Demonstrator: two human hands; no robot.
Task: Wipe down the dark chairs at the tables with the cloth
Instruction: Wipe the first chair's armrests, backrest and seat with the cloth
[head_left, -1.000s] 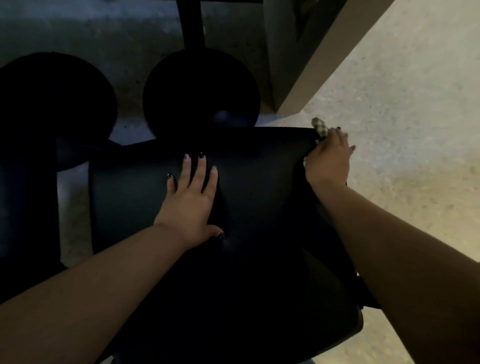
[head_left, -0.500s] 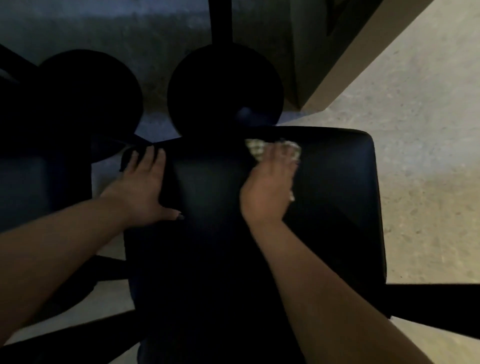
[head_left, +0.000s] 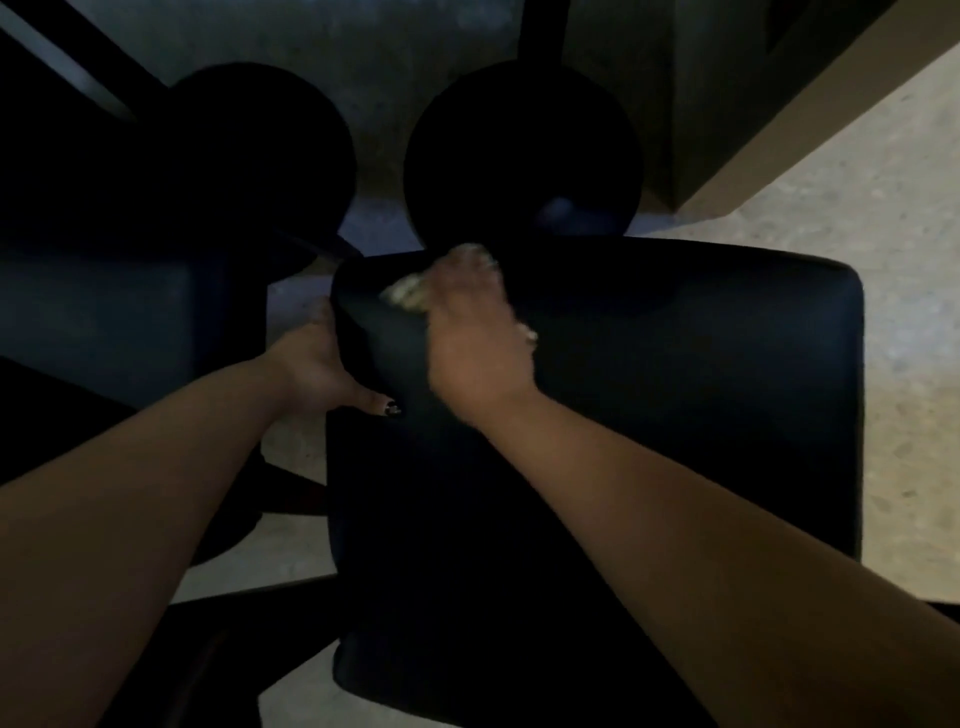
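A dark padded chair (head_left: 675, 389) fills the middle of the view, seen from above. My right hand (head_left: 472, 338) lies on its seat near the far left corner and holds a pale checked cloth (head_left: 408, 296) pressed against the surface; the hand is blurred. My left hand (head_left: 317, 364) grips the chair's left edge, thumb on top of the seat and fingers hidden under the side.
Two round black table bases (head_left: 519, 150) (head_left: 249, 156) stand on the floor beyond the chair. Another dark chair (head_left: 104, 312) is at the left. A beige wall corner (head_left: 779, 119) rises at the upper right, with light speckled floor (head_left: 909, 312) to the right.
My right hand has swept the cloth leftward across the seat, from the right edge to the far left corner. My left hand slid from the seat top to the left edge and grips it.
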